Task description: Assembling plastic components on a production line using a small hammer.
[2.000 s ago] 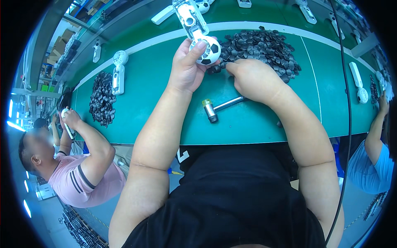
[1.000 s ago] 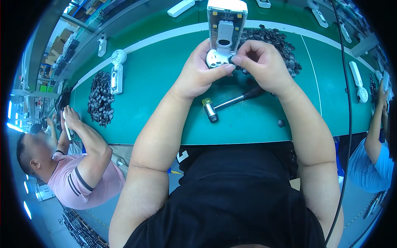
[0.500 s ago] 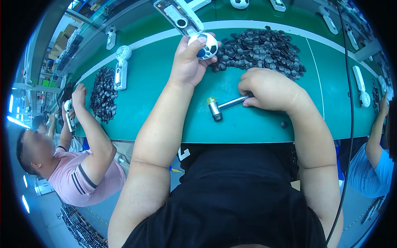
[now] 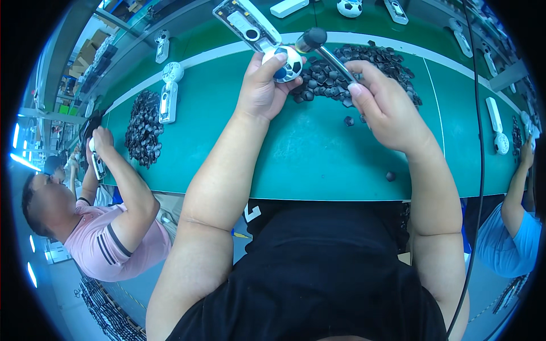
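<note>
Left hand [image 4: 263, 91] closed around a white device with a football-patterned round end [image 4: 284, 61], held above the far part of the green table [image 4: 318, 159]; its long flat body [image 4: 245, 24] sticks out far-left. Right hand [image 4: 385, 108] wrapped tight on the handle of a small hammer [image 4: 319, 45], its dark head just beside the ball end. Pile of small dark parts [image 4: 364, 65] lies on the table under and behind both hands. A few loose parts [image 4: 390, 176] sit nearer the front edge.
</note>
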Action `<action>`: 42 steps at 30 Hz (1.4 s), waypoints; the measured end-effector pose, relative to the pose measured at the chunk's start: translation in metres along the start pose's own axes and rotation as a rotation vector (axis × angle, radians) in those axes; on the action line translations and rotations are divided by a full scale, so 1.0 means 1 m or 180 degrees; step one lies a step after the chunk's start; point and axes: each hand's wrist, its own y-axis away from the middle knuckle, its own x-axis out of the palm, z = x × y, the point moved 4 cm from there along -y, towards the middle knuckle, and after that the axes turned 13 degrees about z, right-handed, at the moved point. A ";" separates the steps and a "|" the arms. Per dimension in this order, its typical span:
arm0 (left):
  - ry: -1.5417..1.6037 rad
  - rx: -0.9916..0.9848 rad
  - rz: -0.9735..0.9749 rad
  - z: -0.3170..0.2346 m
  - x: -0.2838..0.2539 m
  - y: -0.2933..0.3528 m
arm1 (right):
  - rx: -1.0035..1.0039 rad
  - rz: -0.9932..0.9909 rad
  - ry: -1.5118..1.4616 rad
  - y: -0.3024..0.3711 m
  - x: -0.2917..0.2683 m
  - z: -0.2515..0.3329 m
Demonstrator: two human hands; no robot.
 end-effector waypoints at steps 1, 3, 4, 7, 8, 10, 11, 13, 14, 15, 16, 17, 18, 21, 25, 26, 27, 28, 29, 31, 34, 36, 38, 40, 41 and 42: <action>-0.0026 0.0002 0.0043 0.000 0.000 0.000 | -0.0072 -0.0040 -0.0037 -0.001 0.003 -0.004; -0.0052 0.0004 0.0080 0.001 0.001 0.000 | -0.0144 -0.0074 -0.0077 -0.004 0.008 -0.011; -0.0063 0.0028 0.0076 0.001 0.002 0.001 | -0.0115 -0.0028 0.0085 -0.006 0.012 -0.013; -0.0085 0.0078 0.0060 0.000 0.003 0.003 | -0.0059 0.0071 0.0410 -0.008 0.019 -0.015; -0.0097 0.0073 0.0100 -0.002 0.004 0.002 | -0.0117 -0.0043 0.0252 -0.006 0.016 -0.012; -0.0123 0.0063 0.0174 -0.005 0.006 0.002 | -0.0232 -0.0265 -0.0067 -0.002 0.012 -0.007; -0.0118 0.0069 0.0166 -0.006 0.007 0.002 | -0.0234 -0.0255 -0.0064 0.000 0.012 -0.007; -0.0373 0.0147 0.0171 -0.006 0.014 0.002 | -0.1107 -0.0839 -0.0713 0.012 0.002 -0.001; -0.0503 0.0184 0.0172 -0.006 0.016 0.002 | -0.1543 -0.1131 -0.1044 0.016 -0.002 0.002; -0.0504 0.0186 0.0163 -0.006 0.015 0.003 | -0.1544 -0.1123 -0.1049 0.015 -0.001 0.002; -0.0338 0.0210 0.0226 -0.006 0.014 0.004 | -0.1282 -0.0974 -0.0562 0.011 0.002 0.003; -0.0171 0.0233 0.0291 -0.005 0.013 0.004 | -0.1017 -0.0824 -0.0076 0.007 0.006 0.004; -0.0002 0.0252 0.0363 -0.005 0.012 0.004 | -0.0744 -0.0677 0.0409 0.004 0.009 0.003; -0.0514 0.0118 0.0219 -0.003 0.006 0.002 | -0.0222 -0.0077 0.0693 -0.005 0.015 -0.009; -0.0561 0.0108 -0.0003 -0.006 0.012 0.001 | -0.0582 -0.0201 0.0230 0.010 0.008 0.010; -0.0469 0.0130 -0.0074 -0.007 0.013 0.003 | -0.0891 -0.0424 -0.0086 0.014 0.006 0.016; -0.0468 0.0130 -0.0094 -0.006 0.012 0.005 | -0.0891 -0.0407 -0.0096 0.013 0.008 0.016; -0.0520 0.0197 0.0024 -0.006 0.013 0.004 | -0.0631 -0.0208 0.0144 0.007 0.013 0.015; -0.0572 0.0263 0.0146 -0.006 0.014 0.003 | -0.0369 -0.0012 0.0384 0.002 0.017 0.012; -0.0624 0.0326 0.0284 -0.006 0.015 0.002 | -0.0100 0.0168 0.0625 -0.001 0.021 0.007; -0.0968 0.0187 0.0184 -0.005 0.011 0.003 | 0.0528 0.1766 0.1859 0.002 0.040 -0.011; -0.0942 0.0197 0.0177 -0.004 0.009 0.000 | 0.0440 0.1777 0.1839 0.002 0.041 -0.011; -0.0921 0.0234 0.0142 -0.005 0.007 -0.001 | 0.0220 0.1798 0.1798 0.001 0.043 -0.008; -0.0978 0.0155 0.0086 -0.004 0.007 0.000 | 0.0176 0.1318 0.1856 -0.003 0.029 -0.013; -0.1039 0.0081 0.0038 -0.003 0.007 0.000 | 0.0131 0.0829 0.1913 -0.005 0.017 -0.017; -0.1100 0.0009 -0.0011 -0.002 0.007 0.000 | 0.0084 0.0338 0.1962 -0.007 0.006 -0.019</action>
